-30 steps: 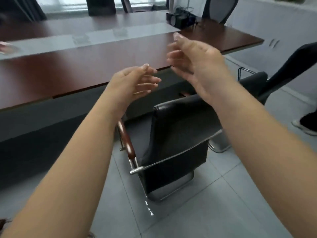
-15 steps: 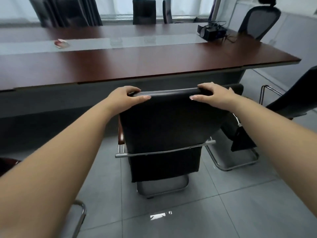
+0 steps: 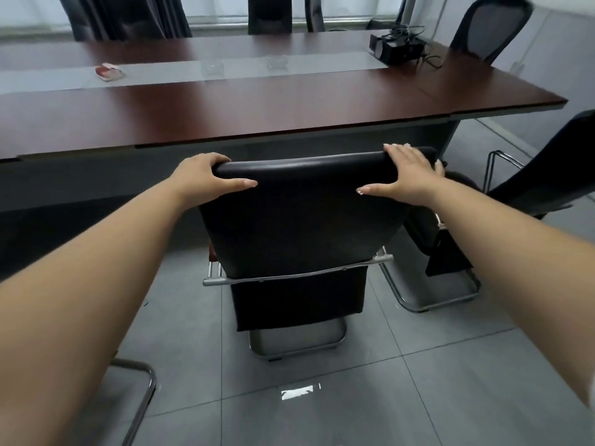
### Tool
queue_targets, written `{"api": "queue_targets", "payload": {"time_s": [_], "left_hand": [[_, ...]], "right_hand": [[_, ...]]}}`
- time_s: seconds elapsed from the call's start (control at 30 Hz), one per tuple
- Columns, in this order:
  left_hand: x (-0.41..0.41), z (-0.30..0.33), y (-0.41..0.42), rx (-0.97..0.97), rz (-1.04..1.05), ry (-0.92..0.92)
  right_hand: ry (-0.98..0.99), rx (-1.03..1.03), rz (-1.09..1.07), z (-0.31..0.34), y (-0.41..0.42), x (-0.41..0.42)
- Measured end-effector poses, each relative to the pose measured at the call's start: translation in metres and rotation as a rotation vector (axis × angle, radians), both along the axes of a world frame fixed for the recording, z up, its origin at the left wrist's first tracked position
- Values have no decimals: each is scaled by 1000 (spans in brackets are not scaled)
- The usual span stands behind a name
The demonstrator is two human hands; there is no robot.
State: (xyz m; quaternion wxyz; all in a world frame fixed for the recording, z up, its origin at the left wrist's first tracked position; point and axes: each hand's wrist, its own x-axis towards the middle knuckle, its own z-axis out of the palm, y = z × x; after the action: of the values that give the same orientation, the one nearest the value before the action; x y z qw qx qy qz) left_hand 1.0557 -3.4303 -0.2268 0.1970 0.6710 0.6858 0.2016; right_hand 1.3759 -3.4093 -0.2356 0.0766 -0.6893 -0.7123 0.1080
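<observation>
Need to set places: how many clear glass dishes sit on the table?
2, both on the grey strip of the table: left dish, right dish. None look hidden.

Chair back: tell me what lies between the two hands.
Only the bare black top edge of the chair back runs from left hand to right hand, head view.

Long red-brown worktop (image 3: 289,101) across twelve o'clock. Red-and-white packet (image 3: 108,72) lying at ten, black device (image 3: 394,48) with tangled cables at one, mesh chair (image 3: 492,24) just behind it. Second black seat (image 3: 547,169) at three, grey tiled floor (image 3: 418,397) at six.
</observation>
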Motion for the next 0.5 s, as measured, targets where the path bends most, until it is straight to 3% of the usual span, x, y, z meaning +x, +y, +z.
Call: {"api": "queue_targets", "payload": {"time_s": [0.2, 0.5], "left_hand": [[10, -2, 2, 77, 89, -106], [18, -8, 9, 181, 209, -33]], "right_hand": [[105, 42, 6, -13, 24, 22], [162, 71, 90, -21, 52, 22]]}}
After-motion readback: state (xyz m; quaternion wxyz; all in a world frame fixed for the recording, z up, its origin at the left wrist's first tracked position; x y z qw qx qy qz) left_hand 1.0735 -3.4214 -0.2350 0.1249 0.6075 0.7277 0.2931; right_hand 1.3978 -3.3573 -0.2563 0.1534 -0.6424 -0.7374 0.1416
